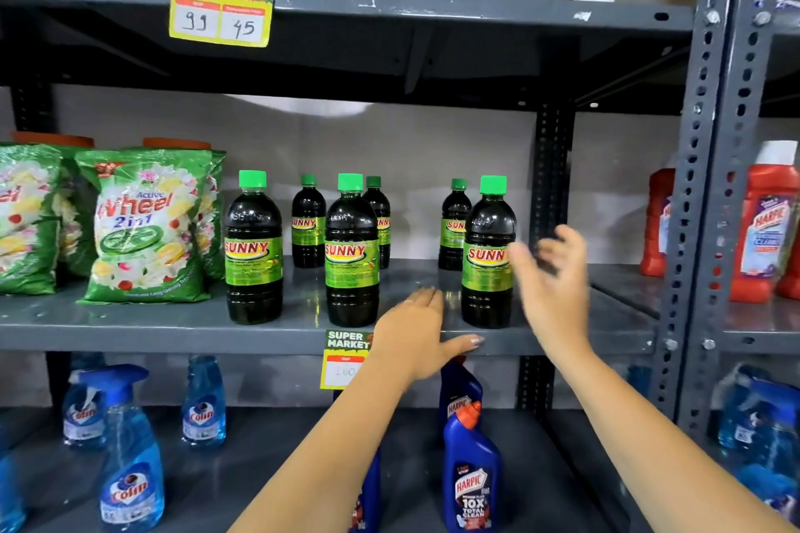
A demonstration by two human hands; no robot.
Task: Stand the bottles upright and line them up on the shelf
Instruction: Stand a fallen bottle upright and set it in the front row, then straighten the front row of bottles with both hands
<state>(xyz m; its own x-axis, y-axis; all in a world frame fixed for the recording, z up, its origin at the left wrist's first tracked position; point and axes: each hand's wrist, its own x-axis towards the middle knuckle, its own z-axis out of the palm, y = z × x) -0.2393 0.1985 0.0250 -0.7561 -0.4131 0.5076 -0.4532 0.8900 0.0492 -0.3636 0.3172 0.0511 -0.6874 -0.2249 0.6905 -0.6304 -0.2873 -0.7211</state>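
Note:
Several dark Sunny bottles with green caps stand upright on the middle grey shelf (130, 327). Three large ones form a front row: left (253, 249), middle (351, 251), right (487, 255). Three smaller ones stand behind: (308, 223), (379, 221), (454, 225). My left hand (417, 333) lies flat on the shelf's front edge between the middle and right front bottles, fingers together, holding nothing. My right hand (547, 273) hovers blurred just right of the right front bottle, fingers spread, empty.
Green Wheel detergent bags (143, 225) fill the shelf's left part. A dark upright post (550, 186) stands behind my right hand. Red Harpic bottles (762, 221) sit in the bay to the right. Blue Colin sprays (130, 454) and blue Harpic bottles (472, 472) stand below.

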